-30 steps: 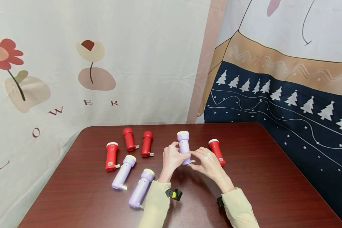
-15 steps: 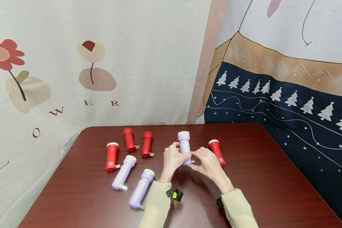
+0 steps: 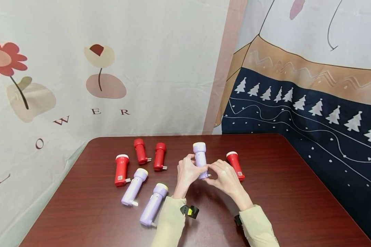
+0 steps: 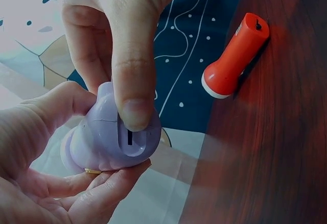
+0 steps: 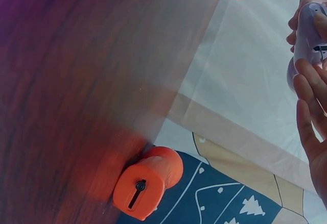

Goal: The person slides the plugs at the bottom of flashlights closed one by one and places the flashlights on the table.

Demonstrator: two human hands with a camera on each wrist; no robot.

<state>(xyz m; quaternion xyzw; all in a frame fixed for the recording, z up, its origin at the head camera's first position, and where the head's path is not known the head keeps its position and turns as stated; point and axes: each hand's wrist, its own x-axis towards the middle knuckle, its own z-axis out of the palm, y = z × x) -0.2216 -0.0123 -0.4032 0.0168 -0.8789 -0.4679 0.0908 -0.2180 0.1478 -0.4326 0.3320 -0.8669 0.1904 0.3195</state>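
My left hand (image 3: 187, 171) grips a lilac flashlight (image 3: 200, 157), its head pointing away from me, above the far middle of the table. My right hand (image 3: 225, 175) meets it at the base end, thumb and forefinger pinching there. In the left wrist view, the right thumb presses on a slotted recess in the base of the lilac flashlight (image 4: 107, 132). A bit of metal plug (image 3: 209, 175) shows beside the right fingers in the head view. Just right of my right hand lies a red flashlight with a white rim (image 3: 235, 166).
Left on the brown table (image 3: 296, 199) lie two lilac flashlights, one farther (image 3: 133, 188), one nearer (image 3: 153, 206) by my left sleeve. Beyond them are a white-rimmed red flashlight (image 3: 121, 170) and two all-red ones (image 3: 140, 152), (image 3: 159, 156), plugs folded out. Printed cloth (image 3: 160, 68) hangs behind.
Almost nothing differs. Both hands stay on the lilac flashlight, and the other flashlights lie where they were. The head view has shifted very slightly.
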